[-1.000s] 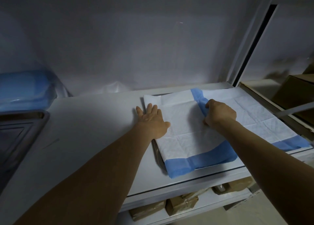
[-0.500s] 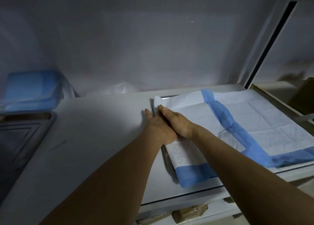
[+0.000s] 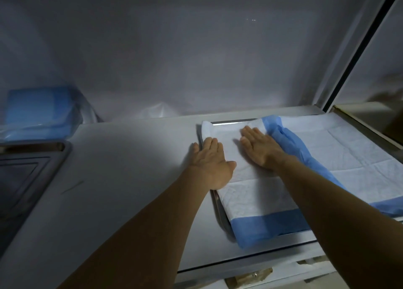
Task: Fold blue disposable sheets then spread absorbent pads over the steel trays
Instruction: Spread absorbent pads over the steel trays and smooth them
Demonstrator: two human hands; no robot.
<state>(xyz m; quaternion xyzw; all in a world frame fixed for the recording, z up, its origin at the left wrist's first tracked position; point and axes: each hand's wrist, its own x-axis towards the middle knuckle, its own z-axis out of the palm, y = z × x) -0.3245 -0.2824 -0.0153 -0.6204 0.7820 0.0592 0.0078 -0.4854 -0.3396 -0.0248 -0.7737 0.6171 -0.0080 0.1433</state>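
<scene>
Both hands lie flat with fingers straight, no grip closed on anything. The left hand presses the left edge of the near absorbent pad at center frame; the right hand presses its middle. Two pads show, the second at right. Two steel trays: one under the pad, another at left on the counter.

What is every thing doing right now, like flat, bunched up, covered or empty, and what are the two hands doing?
left hand: flat, fingers straight, pressing the pad's left edge.
right hand: flat, palm down on the pad.
absorbent pad: spread out over a tray.
blue strip: bunched up beside the right hand.
steel tray: covered, only its rim shows.
second tray: bare, nothing in it.
blue sheets: stacked, wrapped in clear plastic.
</scene>
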